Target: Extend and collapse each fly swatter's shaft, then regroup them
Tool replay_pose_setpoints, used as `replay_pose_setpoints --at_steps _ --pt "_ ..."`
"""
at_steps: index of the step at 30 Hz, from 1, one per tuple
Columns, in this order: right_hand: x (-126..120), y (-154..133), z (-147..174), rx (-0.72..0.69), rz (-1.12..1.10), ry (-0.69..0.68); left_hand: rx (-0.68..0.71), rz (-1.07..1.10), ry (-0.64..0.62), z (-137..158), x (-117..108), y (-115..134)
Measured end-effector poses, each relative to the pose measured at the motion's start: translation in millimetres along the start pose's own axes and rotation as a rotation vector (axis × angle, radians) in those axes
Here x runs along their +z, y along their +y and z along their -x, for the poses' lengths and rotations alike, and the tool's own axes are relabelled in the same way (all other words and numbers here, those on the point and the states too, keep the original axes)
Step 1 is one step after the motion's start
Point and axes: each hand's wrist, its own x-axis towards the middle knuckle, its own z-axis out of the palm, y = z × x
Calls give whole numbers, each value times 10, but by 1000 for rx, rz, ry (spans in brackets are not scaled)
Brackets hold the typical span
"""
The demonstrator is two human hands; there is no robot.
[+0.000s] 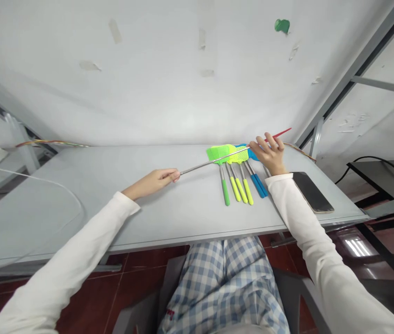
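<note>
A telescopic fly swatter with a long, drawn-out metal rod (pixel 200 166) stretches between my two hands above the table. My left hand (pixel 162 181) is closed around the rod's lower left end. At the other end, my right hand (pixel 269 153) grips near the red part (pixel 283 132), which sticks out past the fingers; whether that is its head or handle I cannot tell. Under the rod lie a green fly swatter (pixel 226 192), several yellow fly swatters (pixel 240 190) and blue fly swatters (pixel 261 185), heads overlapping toward the wall, handles toward me. My right hand partly covers the blue heads.
A black-screened phone (pixel 313 192) lies on the grey table (pixel 169 218), right of my right forearm. A white cable (pixel 67 188) crosses the left side. Behind stands a white wall (pixel 162 102), with metal frame posts (pixel 343 79) at the sides. Thin coloured wires (pixel 54 143) run along the back edge.
</note>
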Motion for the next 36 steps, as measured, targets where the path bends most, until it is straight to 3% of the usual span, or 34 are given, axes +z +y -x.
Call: replay_pose_setpoints --at_steps 6,11,13,18,25,30,36 --pt "-21 -562 -82 -107 -11 -84 -121 -317 190 27 -14 -75" --pt "-77 -920 -149 -292 -53 -219 -18 -484 340 -176 199 169" --pt "-115 -970 -156 -302 -53 -256 25 -522 370 -287 310 293" --pt "-216 -917 -131 -323 -87 -305 59 -717 326 -548 506 430" --pt "-201 -904 -170 -237 -92 -638 44 -807 291 -807 506 164" --pt "-150 -812 -234 -208 -76 -651 35 -839 340 -860 360 -92" --pt "-108 -342 -118 -88 19 -552 -77 -845 442 -694 -42 -500"
